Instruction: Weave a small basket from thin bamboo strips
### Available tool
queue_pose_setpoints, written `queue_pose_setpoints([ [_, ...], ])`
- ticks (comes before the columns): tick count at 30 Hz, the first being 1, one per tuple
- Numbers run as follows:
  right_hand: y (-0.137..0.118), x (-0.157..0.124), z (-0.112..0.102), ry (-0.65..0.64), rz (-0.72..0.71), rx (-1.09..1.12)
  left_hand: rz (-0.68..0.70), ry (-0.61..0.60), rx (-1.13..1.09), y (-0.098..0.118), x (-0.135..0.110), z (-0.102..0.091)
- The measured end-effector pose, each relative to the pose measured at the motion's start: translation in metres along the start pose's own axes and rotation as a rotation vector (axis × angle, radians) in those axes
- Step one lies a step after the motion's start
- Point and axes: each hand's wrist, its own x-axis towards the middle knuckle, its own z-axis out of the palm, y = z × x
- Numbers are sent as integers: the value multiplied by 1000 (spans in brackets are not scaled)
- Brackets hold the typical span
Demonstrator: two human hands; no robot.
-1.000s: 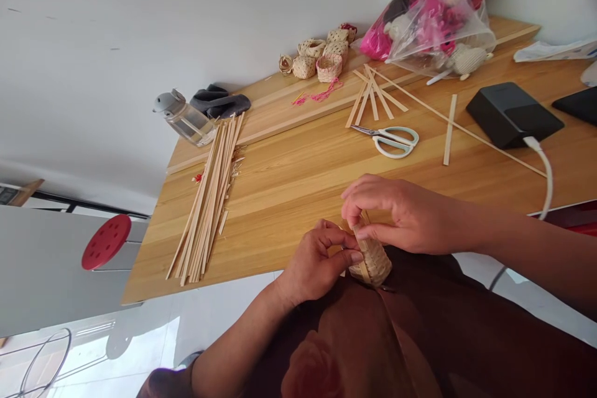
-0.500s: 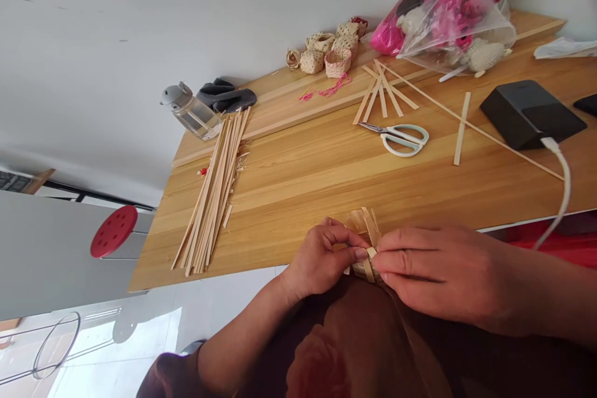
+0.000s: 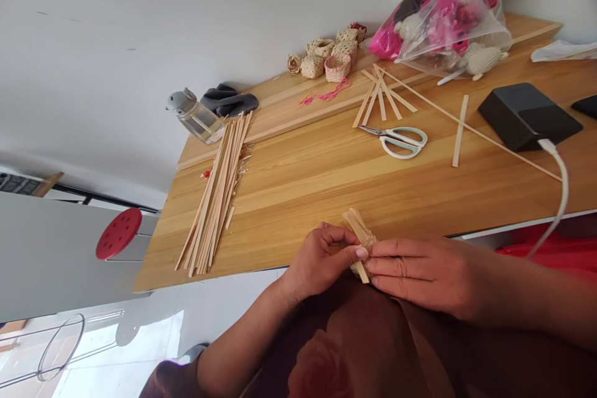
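Close to my body, at the table's front edge, a small woven piece of flat pale strips (image 3: pixel 358 227) is between my hands, its loose strip ends pointing up and away. My left hand (image 3: pixel 326 256) is closed, thumb and forefinger pinching the piece from the left. My right hand (image 3: pixel 420 270) grips it from the right with the fingers held together. A strip end (image 3: pixel 362 272) sticks out below, toward my clothes. Much of the woven body is hidden behind my fingers.
Long pale strips (image 3: pixel 214 199) lie at the table's left. Scissors (image 3: pixel 403 142), short strips (image 3: pixel 382 96) and a black box (image 3: pixel 529 115) with a white cable are beyond my hands. Small woven baskets (image 3: pixel 338 66), a plastic bag (image 3: pixel 450 18) and a bottle (image 3: pixel 196 117) stand at the back.
My right hand has shifted slightly left and its fingers lie straighter. The woven piece has turned, its strip ends now bunched and leaning left. The view has shifted a little.
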Motion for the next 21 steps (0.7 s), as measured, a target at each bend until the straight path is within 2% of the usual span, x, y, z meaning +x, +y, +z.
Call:
queue_pose_setpoints([
  [2, 1, -1, 0, 43, 44, 103, 13, 57, 27, 4, -1, 1],
  [4, 2, 0, -4, 121, 179, 167, 52, 94, 87, 10, -2, 1],
  [6, 3, 3, -11, 202, 378, 151, 102, 75, 139, 16, -2, -2],
  [8, 6, 8, -17, 225, 530, 111, 132, 14, 153, 22, -1, -7],
  [11, 12, 15, -20, 154, 588, 103, 146, -73, 130, 26, 1, -12],
  [14, 17, 20, -22, 50, 652, 214, 159, -127, 109, 24, 2, -10],
  [17, 23, 23, -25, -50, 770, 367, 143, -56, 24, 18, 1, -1],
  [21, 34, 23, -30, -146, 813, 464, 116, 63, -137, 10, 0, 10],
])
